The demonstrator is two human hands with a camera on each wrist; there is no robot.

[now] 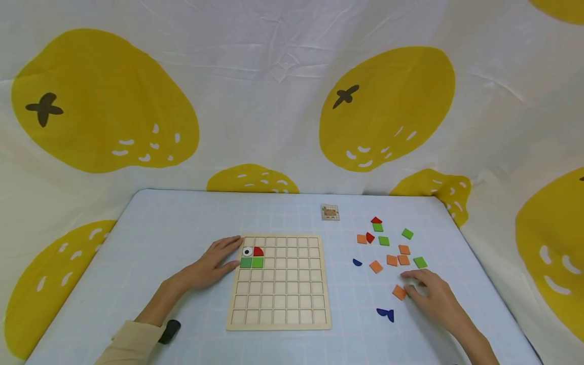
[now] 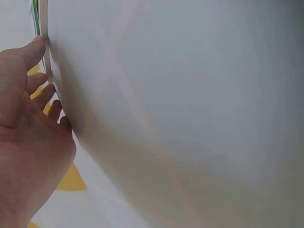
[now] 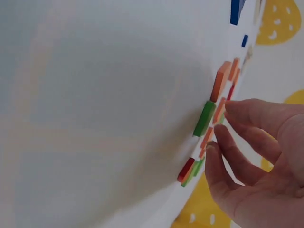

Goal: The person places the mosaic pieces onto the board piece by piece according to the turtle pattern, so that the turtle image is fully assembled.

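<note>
A square wooden grid board (image 1: 294, 289) lies mid-table. In its upper left cells sit an eye tile (image 1: 248, 251), a red quarter-round tile (image 1: 258, 251) and two green tiles (image 1: 257, 262). My left hand (image 1: 211, 264) rests at the board's left edge, fingers extended; in the left wrist view its thumb (image 2: 34, 50) meets the board's side. To the right, my right hand (image 1: 429, 294) hovers low over the table, thumb and fingers bent and apart, nothing seen between them. Beneath its thumb lies a green tile (image 3: 204, 118), largely hidden in the head view, beside an orange tile (image 1: 399, 292).
Loose orange tiles (image 1: 376, 266), green tiles (image 1: 407, 233) and red pieces (image 1: 370, 238) are scattered right of the board. Dark blue pieces (image 1: 382, 312) lie nearer the front. A small pattern card (image 1: 330, 212) is at the back. Behind the table hangs a lemon-print cloth (image 1: 255, 101).
</note>
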